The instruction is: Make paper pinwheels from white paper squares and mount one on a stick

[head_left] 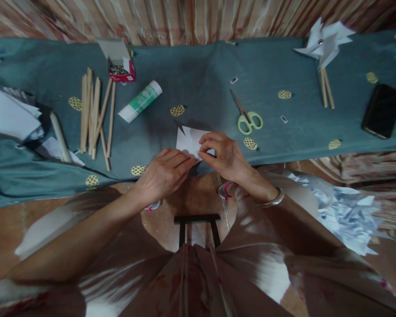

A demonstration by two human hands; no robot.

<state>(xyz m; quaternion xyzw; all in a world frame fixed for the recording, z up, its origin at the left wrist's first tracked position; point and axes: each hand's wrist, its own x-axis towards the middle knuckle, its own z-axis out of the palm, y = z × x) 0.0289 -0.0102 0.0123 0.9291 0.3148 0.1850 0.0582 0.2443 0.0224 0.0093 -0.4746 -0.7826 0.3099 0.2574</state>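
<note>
Beyond the table hangs a striped curtain [185, 22], and in front of you runs the green cloth [204, 77] with its pineapple print. Past your right leg is a heap of pale paper pieces [346, 215], and a stack of white paper [9, 114] sits at the cloth's left end. Your left hand [166, 171] reaches in flat, fingers together, their tips on the near left part of the small sheet; its thumb is hidden, so you cannot tell whether it grips. Your right hand [222, 152] is curled, thumb and forefinger nearly meeting in a pinch on the sheet's right side. Wooden sticks [92, 114] lie in a loose bunch to your left, and a paper pinwheel [323, 44] lies far right, above the phone [383, 110]. A glue stick [141, 101] slants beyond your left hand. The white sheet [188, 138] lies at the table's near edge, between your hands and touching both, so neither is nearer; partly covered, it shows no clear long axis. Its notched far left corner points away from you. Scissors [247, 116] rest beyond your right hand, near a little red box [127, 78] of metal bits only in height, well apart sideways.
</note>
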